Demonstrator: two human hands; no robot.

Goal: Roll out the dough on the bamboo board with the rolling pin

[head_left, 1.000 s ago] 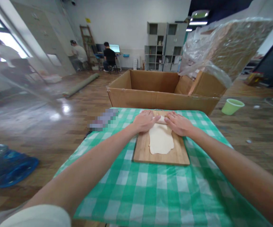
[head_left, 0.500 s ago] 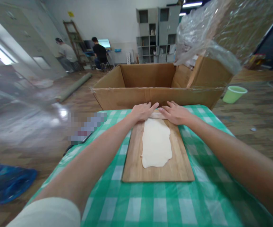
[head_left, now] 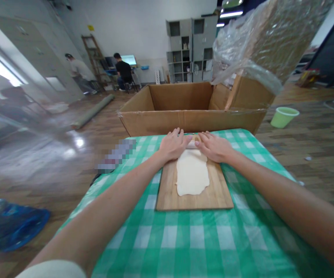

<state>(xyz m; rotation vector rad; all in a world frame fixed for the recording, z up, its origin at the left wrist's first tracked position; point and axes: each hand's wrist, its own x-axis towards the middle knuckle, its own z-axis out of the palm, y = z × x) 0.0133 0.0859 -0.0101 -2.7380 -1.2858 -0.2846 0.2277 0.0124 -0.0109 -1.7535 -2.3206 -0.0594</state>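
A pale, flat sheet of dough (head_left: 192, 173) with an uneven outline lies on a wooden board (head_left: 167, 197). Across its far end rests a light rolling pin (head_left: 192, 144), only its short middle stretch showing between my hands. My left hand (head_left: 174, 144) lies over the pin's left part, palm down with fingers stretched forward. Over the right part is my right hand (head_left: 215, 146), likewise flat with its fingers extended. Both thumbs point inward along the pin. The pin's ends are hidden beneath my hands.
A green checked cloth (head_left: 172, 239) covers the table. Beyond its far edge stands a big open cardboard box (head_left: 190, 121). A blurred-out flat item (head_left: 117, 156) lies at the left edge. On the floor are a green bucket (head_left: 284, 117) and a blue plastic bundle (head_left: 13, 226). Several people are in the background.
My hands and the rolling pin have come slightly back toward me over the dough's far end. The camera view has shifted, so the board's near edge appears higher.
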